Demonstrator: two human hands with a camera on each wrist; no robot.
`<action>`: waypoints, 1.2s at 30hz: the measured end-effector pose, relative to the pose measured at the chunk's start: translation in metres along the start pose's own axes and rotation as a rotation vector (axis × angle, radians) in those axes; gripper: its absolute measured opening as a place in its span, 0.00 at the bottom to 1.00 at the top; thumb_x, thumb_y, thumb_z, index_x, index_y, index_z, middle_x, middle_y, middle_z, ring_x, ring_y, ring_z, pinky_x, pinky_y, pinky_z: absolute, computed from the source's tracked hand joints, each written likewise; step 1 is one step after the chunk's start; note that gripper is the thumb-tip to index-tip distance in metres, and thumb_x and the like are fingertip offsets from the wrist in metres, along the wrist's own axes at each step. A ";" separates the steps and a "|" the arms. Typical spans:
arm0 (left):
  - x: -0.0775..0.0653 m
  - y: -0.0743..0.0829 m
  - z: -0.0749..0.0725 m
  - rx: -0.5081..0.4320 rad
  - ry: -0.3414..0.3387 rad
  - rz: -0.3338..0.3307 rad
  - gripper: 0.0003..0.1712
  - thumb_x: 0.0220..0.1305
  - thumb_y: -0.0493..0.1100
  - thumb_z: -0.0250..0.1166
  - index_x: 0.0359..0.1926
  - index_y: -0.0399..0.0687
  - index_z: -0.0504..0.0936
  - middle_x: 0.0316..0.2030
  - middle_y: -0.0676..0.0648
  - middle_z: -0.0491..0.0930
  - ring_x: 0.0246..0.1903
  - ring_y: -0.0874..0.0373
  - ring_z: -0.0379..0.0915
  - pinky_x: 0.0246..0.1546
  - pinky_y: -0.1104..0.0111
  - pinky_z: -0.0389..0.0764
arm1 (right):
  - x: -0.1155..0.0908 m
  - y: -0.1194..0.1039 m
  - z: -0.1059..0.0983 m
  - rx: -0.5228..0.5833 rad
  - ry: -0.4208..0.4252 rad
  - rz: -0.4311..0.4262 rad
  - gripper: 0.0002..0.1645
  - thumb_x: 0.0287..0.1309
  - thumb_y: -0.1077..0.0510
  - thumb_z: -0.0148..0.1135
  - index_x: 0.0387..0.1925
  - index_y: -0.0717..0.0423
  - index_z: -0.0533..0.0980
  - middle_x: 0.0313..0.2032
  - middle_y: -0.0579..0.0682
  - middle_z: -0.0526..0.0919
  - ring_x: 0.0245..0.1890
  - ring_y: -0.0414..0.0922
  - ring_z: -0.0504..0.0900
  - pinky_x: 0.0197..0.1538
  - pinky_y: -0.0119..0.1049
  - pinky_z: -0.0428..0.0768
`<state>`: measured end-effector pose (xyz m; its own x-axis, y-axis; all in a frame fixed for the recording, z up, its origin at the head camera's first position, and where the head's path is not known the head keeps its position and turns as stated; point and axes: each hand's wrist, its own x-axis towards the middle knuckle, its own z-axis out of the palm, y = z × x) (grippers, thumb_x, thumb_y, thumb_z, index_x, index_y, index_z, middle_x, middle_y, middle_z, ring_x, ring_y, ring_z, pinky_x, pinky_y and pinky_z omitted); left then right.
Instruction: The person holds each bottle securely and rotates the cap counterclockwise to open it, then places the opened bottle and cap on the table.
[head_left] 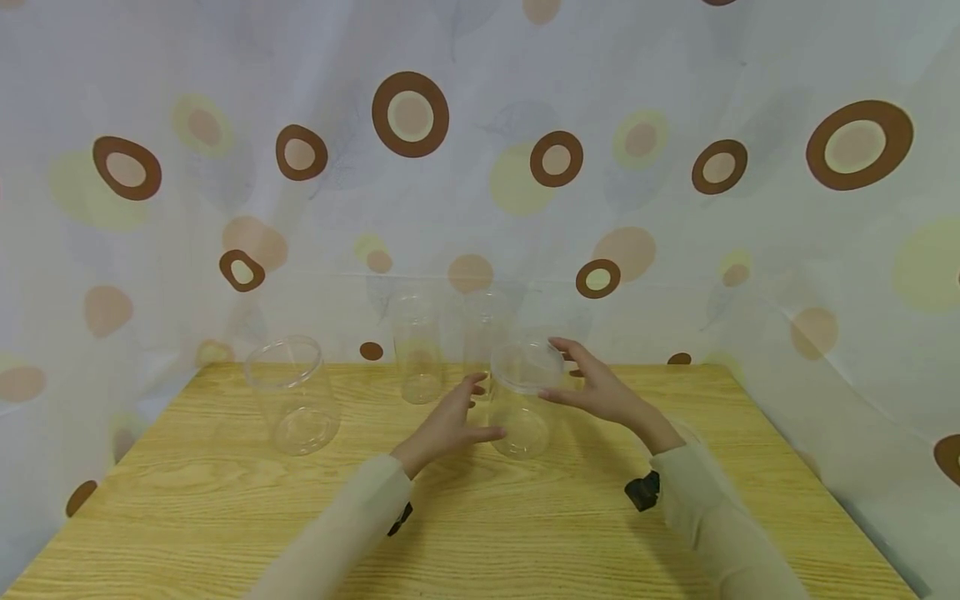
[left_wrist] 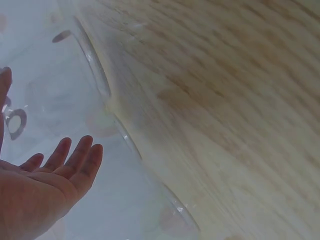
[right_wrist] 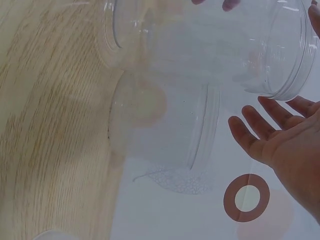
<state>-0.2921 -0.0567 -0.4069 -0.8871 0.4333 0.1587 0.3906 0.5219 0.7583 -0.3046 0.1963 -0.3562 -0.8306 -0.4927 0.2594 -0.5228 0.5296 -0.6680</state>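
Note:
A wide clear jar (head_left: 519, 425) stands upright on the table between the two hands. My right hand (head_left: 602, 393) is at its upper right, thumb and fingers spread around the rim; in the right wrist view the fingers (right_wrist: 260, 125) are loosely extended right by the rim of the clear jar (right_wrist: 195, 45). On the other side, my left hand (head_left: 444, 423) has its thumb near the jar's lower wall and its other fingers reaching up beside it. The left wrist view shows that palm (left_wrist: 37, 195) turned up with relaxed fingers.
Behind the hands stand a tall clear jar (head_left: 418, 358) and another clear jar (head_left: 480, 333), partly overlapped by the front one. A wide clear jar (head_left: 294, 400) is at the left. The wooden table (head_left: 480, 533) meets a patterned cloth (head_left: 480, 225) at the back.

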 end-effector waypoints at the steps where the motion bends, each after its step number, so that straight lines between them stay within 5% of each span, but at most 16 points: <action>1: 0.002 0.001 0.001 -0.011 -0.001 0.000 0.51 0.50 0.52 0.70 0.68 0.46 0.50 0.60 0.38 0.65 0.57 0.39 0.64 0.55 0.51 0.69 | 0.000 0.000 0.000 0.005 -0.001 0.001 0.47 0.53 0.51 0.65 0.68 0.55 0.50 0.65 0.59 0.58 0.61 0.57 0.62 0.58 0.58 0.65; 16: 0.011 0.006 0.015 -0.126 -0.011 0.011 0.54 0.49 0.48 0.71 0.69 0.49 0.46 0.64 0.41 0.58 0.60 0.43 0.60 0.57 0.52 0.68 | 0.002 0.000 0.002 0.044 -0.028 0.027 0.48 0.54 0.47 0.63 0.68 0.56 0.49 0.63 0.59 0.59 0.61 0.58 0.64 0.59 0.57 0.66; 36: 0.002 0.005 0.011 -0.215 0.024 0.029 0.51 0.49 0.51 0.71 0.68 0.50 0.49 0.63 0.42 0.58 0.60 0.41 0.60 0.57 0.46 0.66 | -0.001 -0.012 0.005 0.102 0.003 0.010 0.47 0.51 0.51 0.66 0.67 0.55 0.52 0.61 0.59 0.62 0.57 0.58 0.67 0.56 0.57 0.69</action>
<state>-0.2892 -0.0447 -0.4096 -0.8828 0.4270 0.1957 0.3571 0.3396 0.8701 -0.2970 0.1871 -0.3516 -0.8365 -0.4854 0.2545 -0.4923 0.4616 -0.7379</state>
